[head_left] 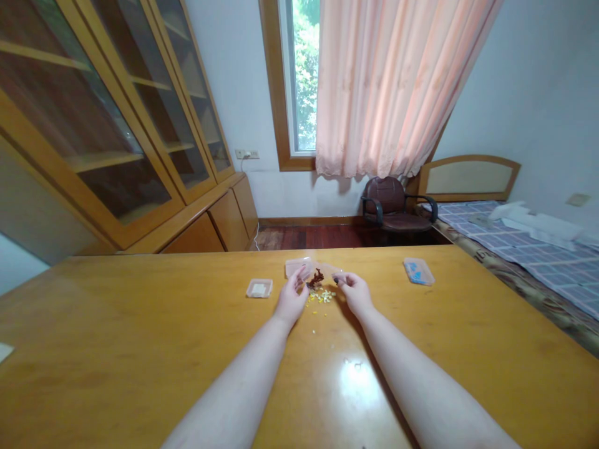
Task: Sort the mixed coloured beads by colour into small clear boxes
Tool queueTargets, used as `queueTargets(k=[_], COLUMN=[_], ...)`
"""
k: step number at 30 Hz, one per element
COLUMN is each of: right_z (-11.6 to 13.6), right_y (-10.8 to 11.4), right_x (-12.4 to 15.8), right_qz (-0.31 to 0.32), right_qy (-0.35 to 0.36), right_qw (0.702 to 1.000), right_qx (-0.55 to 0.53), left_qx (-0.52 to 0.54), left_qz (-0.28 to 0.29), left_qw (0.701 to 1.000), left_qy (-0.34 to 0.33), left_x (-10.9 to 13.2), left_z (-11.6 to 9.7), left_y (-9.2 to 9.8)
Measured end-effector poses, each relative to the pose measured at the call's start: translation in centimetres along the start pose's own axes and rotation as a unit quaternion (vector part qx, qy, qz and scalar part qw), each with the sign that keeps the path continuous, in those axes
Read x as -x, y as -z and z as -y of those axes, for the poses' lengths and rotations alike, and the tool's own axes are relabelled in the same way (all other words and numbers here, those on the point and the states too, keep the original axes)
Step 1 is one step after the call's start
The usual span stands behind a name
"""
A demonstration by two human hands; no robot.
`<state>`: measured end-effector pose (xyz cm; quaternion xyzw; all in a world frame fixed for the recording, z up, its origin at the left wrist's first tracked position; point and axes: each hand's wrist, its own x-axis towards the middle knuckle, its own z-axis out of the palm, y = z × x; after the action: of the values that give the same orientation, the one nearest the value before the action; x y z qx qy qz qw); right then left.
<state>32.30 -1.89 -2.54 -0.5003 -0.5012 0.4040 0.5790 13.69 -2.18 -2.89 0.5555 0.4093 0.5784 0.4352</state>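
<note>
My left hand [294, 296] is at the middle of the table, fingers curled beside a cluster of dark brown pieces [317, 278]. What its fingertips grip is too small to tell. Facing it from the right, my right hand [354, 293] pinches a small dark piece [336, 280]. Between and below the hands lies a loose scatter of tiny white and yellow pieces [322, 296]. A clear plastic box [296, 264] stands just behind my left hand, partly covered by its fingers. Something see-through [330, 269] stretches behind the brown pieces toward my right fingertips.
A shallow clear box with white pieces [259, 288] stands to the left on the wooden table [140, 349]. Another with blue pieces [418, 272] sits at the right. Beyond the table are an armchair [390, 202], a bed [524, 243] and a glass-door cabinet [135, 156].
</note>
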Motion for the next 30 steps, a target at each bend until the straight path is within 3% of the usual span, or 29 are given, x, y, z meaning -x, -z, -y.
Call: queueTargets(k=[9,19,22,25,30], right_z=[-0.2,-0.1,-0.1,0.3,0.8], right_y=[0.3,0.3,0.2,0.1,-0.4], right_x=[0.0,0.3,0.3,0.6,1.6], right_qz=[-0.001,0.034,0.026,0.042,0.209], right_qy=[-0.018,0.018,0.021,0.036,0.147], right_qw=[0.996,0.996,0.996,0.995,0.963], right_qx=[0.09,0.081,0.078,0.086,0.088], left_qx=[-0.184,-0.257,-0.226,-0.13,0.014], left_qz=[0.02,0.028,0.029,0.018,-0.01], left_qw=[0.981,0.958,0.966,0.989,1.0], left_qy=[-0.062,-0.126,-0.121,-0.074,-0.017], left_x=[0.7,1.0,1.0,0.8,0.0], left_z=[-1.6,-1.9,-1.6,-1.0,-0.3], left_y=[0.0,0.0,-0.1,-0.3,-0.3])
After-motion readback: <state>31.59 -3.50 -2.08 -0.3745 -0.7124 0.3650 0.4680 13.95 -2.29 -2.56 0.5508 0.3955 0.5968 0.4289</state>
